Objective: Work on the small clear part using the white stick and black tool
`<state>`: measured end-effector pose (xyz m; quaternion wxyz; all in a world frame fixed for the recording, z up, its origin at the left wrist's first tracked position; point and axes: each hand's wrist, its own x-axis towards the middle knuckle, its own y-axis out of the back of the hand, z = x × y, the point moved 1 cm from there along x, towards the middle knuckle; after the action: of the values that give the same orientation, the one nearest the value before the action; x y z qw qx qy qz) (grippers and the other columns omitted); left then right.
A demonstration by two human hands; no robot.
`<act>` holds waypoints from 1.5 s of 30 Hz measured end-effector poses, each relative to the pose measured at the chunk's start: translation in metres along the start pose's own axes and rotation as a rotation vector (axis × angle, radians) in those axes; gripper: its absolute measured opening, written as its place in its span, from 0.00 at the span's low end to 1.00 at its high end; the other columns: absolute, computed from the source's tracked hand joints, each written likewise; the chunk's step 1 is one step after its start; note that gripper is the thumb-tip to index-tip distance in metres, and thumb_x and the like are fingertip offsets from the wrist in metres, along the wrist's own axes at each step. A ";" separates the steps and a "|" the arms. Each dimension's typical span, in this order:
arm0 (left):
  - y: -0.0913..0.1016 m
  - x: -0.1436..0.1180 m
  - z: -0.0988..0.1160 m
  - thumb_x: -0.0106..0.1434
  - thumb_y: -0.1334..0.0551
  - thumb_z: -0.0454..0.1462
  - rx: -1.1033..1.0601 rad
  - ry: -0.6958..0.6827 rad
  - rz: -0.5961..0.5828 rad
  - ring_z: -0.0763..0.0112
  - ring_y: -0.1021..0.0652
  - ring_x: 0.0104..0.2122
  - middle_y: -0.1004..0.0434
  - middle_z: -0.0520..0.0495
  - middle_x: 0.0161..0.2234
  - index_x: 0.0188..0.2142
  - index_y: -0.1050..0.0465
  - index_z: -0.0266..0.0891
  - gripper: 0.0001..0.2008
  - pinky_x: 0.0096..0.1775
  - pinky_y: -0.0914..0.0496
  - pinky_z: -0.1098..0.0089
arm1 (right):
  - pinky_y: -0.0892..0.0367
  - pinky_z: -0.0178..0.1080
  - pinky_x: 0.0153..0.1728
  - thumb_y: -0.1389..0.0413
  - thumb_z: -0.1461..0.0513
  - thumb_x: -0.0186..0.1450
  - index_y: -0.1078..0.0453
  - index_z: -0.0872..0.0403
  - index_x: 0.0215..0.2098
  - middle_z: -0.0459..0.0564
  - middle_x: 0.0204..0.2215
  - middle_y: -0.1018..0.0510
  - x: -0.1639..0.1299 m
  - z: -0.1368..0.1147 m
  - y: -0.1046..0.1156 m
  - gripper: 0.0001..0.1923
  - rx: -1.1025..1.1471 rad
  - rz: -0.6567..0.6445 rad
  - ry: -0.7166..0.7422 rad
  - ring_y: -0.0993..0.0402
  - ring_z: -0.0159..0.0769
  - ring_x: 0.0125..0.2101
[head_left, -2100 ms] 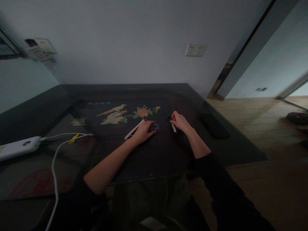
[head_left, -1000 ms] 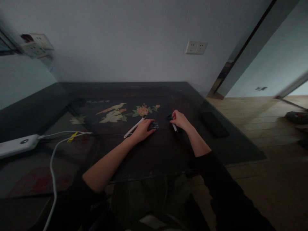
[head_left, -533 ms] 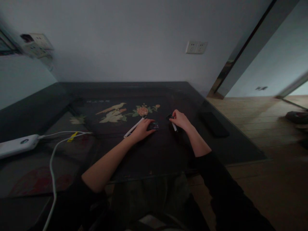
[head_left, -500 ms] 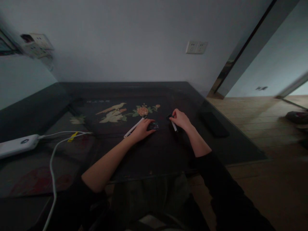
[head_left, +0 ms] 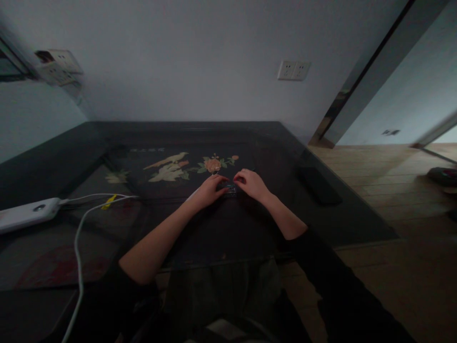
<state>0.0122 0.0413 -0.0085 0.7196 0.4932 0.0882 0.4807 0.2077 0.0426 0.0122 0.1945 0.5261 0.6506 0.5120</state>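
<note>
Container [head_left: 232, 189], small, clear and shiny, sits on dark glossy table [head_left: 228, 224] between the two hands, roughly centre. Contents can't be made out: dim light, glare, fingers over part of it. Also can't tell whether a lid is on.

Left hand [head_left: 208, 189] at its left side, palm down, thumb and fingers curved with a gap between them facing the container; near or touching, can't tell if it grips. Right hand [head_left: 252, 183] over the right/far side, fingers bent in toward thumb, tips close together; can't tell if anything small is pinched there.

White stick [head_left: 193, 195] by left wrist, mostly covered by hand and forearm, only a sliver shows. Bird-and-flower picture [head_left: 167, 171] on tabletop behind left hand, partly blurred; lettering above it unreadable.

Black flat slab [head_left: 317, 186] on table well right of right hand, low contrast, can't tell what it is. White device [head_left: 30, 215] far left, cut off by frame edge, white cable [head_left: 79, 259] running out the bottom, yellow tag [head_left: 109, 202] beside cable. Dark item [head_left: 442, 176] on floor at right edge, cropped and blurry
</note>
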 end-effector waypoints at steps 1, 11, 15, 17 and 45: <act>0.000 0.001 -0.001 0.64 0.39 0.37 0.006 0.015 0.027 0.61 0.25 0.46 0.25 0.42 0.44 0.46 0.28 0.40 0.11 0.51 0.30 0.57 | 0.37 0.36 0.37 0.44 0.65 0.65 0.25 0.53 0.36 0.49 0.33 0.26 -0.001 -0.002 -0.002 0.05 -0.002 -0.007 0.005 0.30 0.35 0.36; -0.006 -0.001 -0.005 0.62 0.39 0.34 0.093 0.020 0.057 0.61 0.25 0.42 0.26 0.43 0.39 0.39 0.26 0.39 0.06 0.47 0.29 0.59 | 0.34 0.38 0.37 0.42 0.63 0.65 0.24 0.51 0.39 0.50 0.40 0.25 -0.004 -0.011 -0.008 0.06 -0.103 -0.069 -0.022 0.28 0.39 0.41; -0.007 -0.002 -0.004 0.62 0.39 0.34 0.120 0.042 0.054 0.60 0.25 0.43 0.25 0.44 0.40 0.39 0.26 0.39 0.06 0.47 0.29 0.59 | 0.34 0.39 0.36 0.42 0.63 0.65 0.23 0.51 0.39 0.51 0.40 0.25 -0.004 -0.010 -0.010 0.06 -0.113 -0.065 -0.029 0.27 0.39 0.41; -0.006 -0.001 -0.004 0.62 0.38 0.35 0.128 0.051 0.054 0.60 0.24 0.43 0.25 0.44 0.40 0.39 0.25 0.39 0.06 0.47 0.29 0.59 | 0.34 0.39 0.37 0.42 0.63 0.65 0.23 0.51 0.39 0.51 0.40 0.25 -0.003 -0.010 -0.010 0.06 -0.108 -0.062 -0.031 0.27 0.39 0.41; -0.005 0.000 0.000 0.61 0.38 0.32 0.118 -0.001 0.084 0.61 0.25 0.42 0.24 0.44 0.40 0.38 0.24 0.38 0.06 0.47 0.30 0.61 | 0.39 0.37 0.36 0.43 0.64 0.66 0.23 0.53 0.35 0.50 0.35 0.25 0.000 -0.007 -0.015 0.05 -0.035 -0.037 0.033 0.29 0.36 0.36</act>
<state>0.0149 0.0408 -0.0124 0.6685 0.5383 0.0952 0.5042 0.1947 0.0403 0.0017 0.2025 0.5018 0.6543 0.5283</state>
